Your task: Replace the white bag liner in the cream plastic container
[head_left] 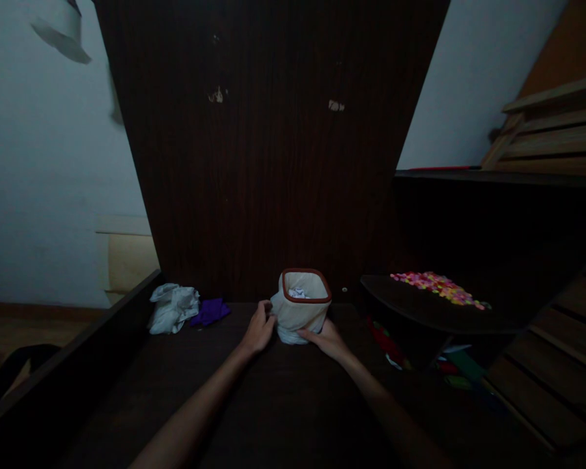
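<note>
A small bin point(306, 270) with a brown squared rim stands upright on the dark wooden surface in front of me. A white bag liner point(300, 316) covers its outside and bunches at the base. Crumpled white paper or plastic point(299, 293) lies inside. My left hand point(260, 331) is at the bin's left side, fingers curled in against the liner's edge. Around the lower right side, my right hand point(328, 339) grips the bin, its thumb across the front and its other fingers hidden behind.
A crumpled whitish plastic bag point(174, 307) and a folded purple cloth or bag point(211, 311) lie to the left by a raised side board point(92, 355). At right, a curved shelf point(395, 296) bears many small colourful pieces point(439, 286). A dark wooden panel point(273, 163) rises behind.
</note>
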Available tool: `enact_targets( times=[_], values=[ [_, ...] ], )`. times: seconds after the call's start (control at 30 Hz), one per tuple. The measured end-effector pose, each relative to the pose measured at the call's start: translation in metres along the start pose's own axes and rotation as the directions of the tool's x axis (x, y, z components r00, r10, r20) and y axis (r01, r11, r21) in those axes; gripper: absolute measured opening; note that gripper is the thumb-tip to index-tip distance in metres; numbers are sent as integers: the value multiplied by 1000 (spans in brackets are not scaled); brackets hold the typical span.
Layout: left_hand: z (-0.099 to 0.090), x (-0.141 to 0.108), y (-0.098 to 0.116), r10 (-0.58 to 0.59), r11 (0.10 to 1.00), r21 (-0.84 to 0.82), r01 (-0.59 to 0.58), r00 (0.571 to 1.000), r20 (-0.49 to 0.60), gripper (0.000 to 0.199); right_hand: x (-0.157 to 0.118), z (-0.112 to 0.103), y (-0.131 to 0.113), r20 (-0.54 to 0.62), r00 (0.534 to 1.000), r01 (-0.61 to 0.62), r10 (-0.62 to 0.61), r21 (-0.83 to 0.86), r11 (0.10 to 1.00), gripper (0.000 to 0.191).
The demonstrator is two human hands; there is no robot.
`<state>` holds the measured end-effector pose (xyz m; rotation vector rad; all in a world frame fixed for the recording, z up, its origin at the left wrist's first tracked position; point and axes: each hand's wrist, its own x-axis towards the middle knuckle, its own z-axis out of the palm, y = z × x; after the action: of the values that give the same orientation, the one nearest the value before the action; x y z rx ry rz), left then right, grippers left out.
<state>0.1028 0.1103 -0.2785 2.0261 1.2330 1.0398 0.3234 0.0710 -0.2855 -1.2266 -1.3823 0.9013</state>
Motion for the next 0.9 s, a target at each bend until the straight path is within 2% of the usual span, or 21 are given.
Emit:
enact_targets(
  times=[0.17, 0.3, 0.4, 0.5, 0.6, 0.67, 0.73, 0.8, 0.87, 0.9],
  values=[
    [6, 19, -1, 67, 998, -17, -67, 997, 27, 38, -7, 9, -4, -59, 998, 31, -39, -129, 991, 73],
    [2, 24, -2, 50, 998, 49, -47, 997, -61, 38, -10, 7, -3, -61, 995, 66, -79, -189, 980, 74],
    [-16, 14, -8, 36, 986, 164, -8, 985, -168, 37, -13, 4, -1, -75, 992, 77, -96, -226, 971, 82],
    [-44, -9, -18, 38, 950, 311, 41, 969, -244, 34, -19, 0, 0, -92, 995, 21, -42, -220, 975, 90],
    [-71, -32, -28, 27, 893, 437, 106, 958, -287, 41, -27, -3, 1, -72, 997, -43, 31, -175, 984, 95],
    [-82, -42, -33, 8, 856, 497, 140, 959, -284, 43, -33, -4, 0, -92, 993, -88, 76, -129, 988, 97],
    [-85, -47, -37, -7, 831, 537, 145, 968, -251, 42, -40, -5, -5, -191, 975, -136, 117, -87, 987, 93],
    [-82, -47, -38, -7, 819, 561, 122, 979, -202, 41, -47, -6, -19, -364, 926, -137, 96, -87, 987, 77],
    [-76, -45, -37, 10, 815, 574, 81, 988, -153, 43, -55, -5, -45, -524, 851, -61, -18, -134, 989, 52],
    [-74, -43, -35, 23, 815, 577, 57, 991, -131, 44, -60, -4, -63, -543, 837, -3, -73, -138, 990, 43]
  ],
)
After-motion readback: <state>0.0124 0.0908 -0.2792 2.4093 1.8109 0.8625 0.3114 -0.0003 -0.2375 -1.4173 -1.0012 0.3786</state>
